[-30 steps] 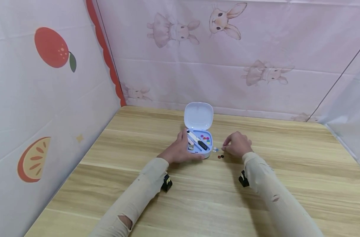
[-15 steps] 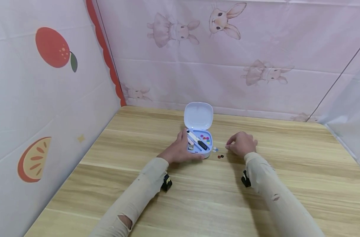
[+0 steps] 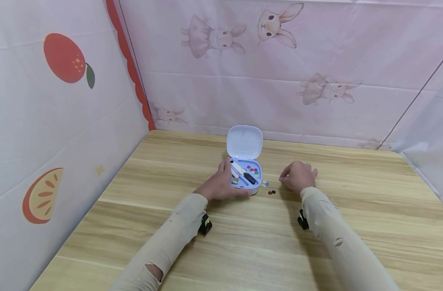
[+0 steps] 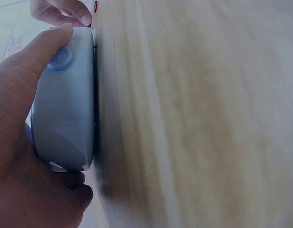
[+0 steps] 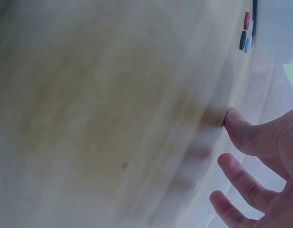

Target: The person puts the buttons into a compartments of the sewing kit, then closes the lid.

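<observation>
My left hand (image 3: 221,182) grips a pale blue sewing box (image 3: 257,187) from its left and front sides. In the left wrist view, the thumb lies by the round catch (image 4: 60,59) on the box front. The lid (image 3: 244,142) stands raised. Inside lie a white tool with a black end (image 3: 249,177) and several coloured buttons (image 3: 255,170). My right hand (image 3: 297,177) is low over the table, right of the box, thumb and forefinger together; I cannot tell whether they pinch something. Between hand and box lie a red button (image 3: 270,192), a black button (image 3: 273,192) and whitish and blue buttons (image 3: 267,184).
The wooden table (image 3: 243,246) reaches out on all sides of the box. Behind it hangs a pink cloth with rabbit prints (image 3: 221,97); a white cloth with fruit prints (image 3: 79,133) closes off the left side.
My right hand has drawn back a little to the right, away from the loose buttons, and has hardly moved in the last half second. My left hand and the box have stayed still.
</observation>
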Available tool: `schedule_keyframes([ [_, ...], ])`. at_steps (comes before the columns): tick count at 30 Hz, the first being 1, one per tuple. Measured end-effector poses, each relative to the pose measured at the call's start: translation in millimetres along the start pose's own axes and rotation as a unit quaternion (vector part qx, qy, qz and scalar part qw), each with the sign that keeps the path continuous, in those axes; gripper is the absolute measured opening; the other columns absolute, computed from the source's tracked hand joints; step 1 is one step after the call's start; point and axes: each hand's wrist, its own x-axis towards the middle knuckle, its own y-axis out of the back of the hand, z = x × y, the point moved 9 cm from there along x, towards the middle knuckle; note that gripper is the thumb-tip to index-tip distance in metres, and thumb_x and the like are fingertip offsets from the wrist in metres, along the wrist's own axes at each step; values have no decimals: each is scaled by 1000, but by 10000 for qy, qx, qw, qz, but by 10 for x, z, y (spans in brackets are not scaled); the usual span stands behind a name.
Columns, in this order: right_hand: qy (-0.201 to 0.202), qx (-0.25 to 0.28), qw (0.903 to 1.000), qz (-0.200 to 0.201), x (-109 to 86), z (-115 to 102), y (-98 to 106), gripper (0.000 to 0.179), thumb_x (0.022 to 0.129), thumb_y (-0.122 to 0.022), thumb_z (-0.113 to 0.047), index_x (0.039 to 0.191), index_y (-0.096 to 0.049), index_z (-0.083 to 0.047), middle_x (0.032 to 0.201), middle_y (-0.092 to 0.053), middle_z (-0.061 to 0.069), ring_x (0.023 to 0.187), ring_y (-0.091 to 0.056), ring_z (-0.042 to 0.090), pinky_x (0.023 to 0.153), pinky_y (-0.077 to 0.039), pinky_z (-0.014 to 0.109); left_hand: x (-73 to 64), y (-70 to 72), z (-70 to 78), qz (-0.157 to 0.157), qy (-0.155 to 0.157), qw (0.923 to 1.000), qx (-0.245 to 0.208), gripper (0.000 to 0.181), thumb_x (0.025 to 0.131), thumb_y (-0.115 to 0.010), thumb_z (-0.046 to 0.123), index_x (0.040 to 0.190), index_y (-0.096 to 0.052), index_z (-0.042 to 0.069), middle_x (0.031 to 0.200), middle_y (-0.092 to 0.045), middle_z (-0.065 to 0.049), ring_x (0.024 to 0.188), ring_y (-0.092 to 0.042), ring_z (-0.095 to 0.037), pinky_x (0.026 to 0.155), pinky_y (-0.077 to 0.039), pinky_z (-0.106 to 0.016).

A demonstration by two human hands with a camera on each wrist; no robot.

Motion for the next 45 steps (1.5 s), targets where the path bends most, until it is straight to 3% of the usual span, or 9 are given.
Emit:
schedule_keyframes([
  [5, 50, -31, 10000, -19, 11, -4, -8, 3, 84, -77, -10, 85, -80, -7, 111, -72, 18, 109, -54, 50, 106, -14, 79, -5, -1, 2, -10, 11, 10000, 11, 138, 73, -82, 64, 162, 12, 16, 164, -10, -14, 131, -42, -32, 112, -39, -48],
  [15, 79, -129, 9999, -80, 44, 10, -25, 4, 83, -78, -9, 79, -77, -7, 105, -72, 17, 101, -55, 45, 100, -27, 68, 7, -10, -17, -38, 77, 9999, 60, 139, 73, -82, 65, 162, 13, 16, 164, -10, -13, 132, -42, -31, 112, -38, -47],
  [23, 162, -162, 9997, -102, 51, 14, -34, 6, 85, -74, -5, 82, -78, -6, 101, -70, 15, 92, -53, 38, 83, -34, 50, 10, -12, -19, -23, 42, 10000, 58, 139, 73, -82, 65, 162, 13, 16, 164, -10, -13, 133, -42, -32, 112, -38, -47],
  [30, 374, 132, 9990, 214, 56, -65, 34, 11, 87, -67, -5, 86, -79, -2, 106, -73, 18, 96, -58, 37, 96, -38, 58, 9, -14, -17, -37, 40, 10000, 50, 139, 73, -82, 65, 162, 14, 17, 164, -10, -13, 133, -41, -31, 112, -38, -47],
  [37, 645, 883, 9927, 512, 62, -285, 118, 12, 89, -68, -4, 88, -79, 2, 104, -74, 19, 95, -57, 35, 93, -42, 52, 14, -7, -20, -51, 108, 9999, 30, 139, 73, -82, 65, 162, 14, 18, 164, -9, -12, 131, -42, -31, 111, -39, -47],
  [45, 640, 1419, 9869, 421, 70, -455, 81, 9, 89, -68, -2, 87, -77, 2, 113, -69, 23, 122, -50, 42, 111, -30, 58, 10, -7, -13, -65, 117, 9999, 66, 139, 73, -81, 66, 162, 14, 17, 164, -8, -13, 134, -40, -32, 113, -37, -48],
])
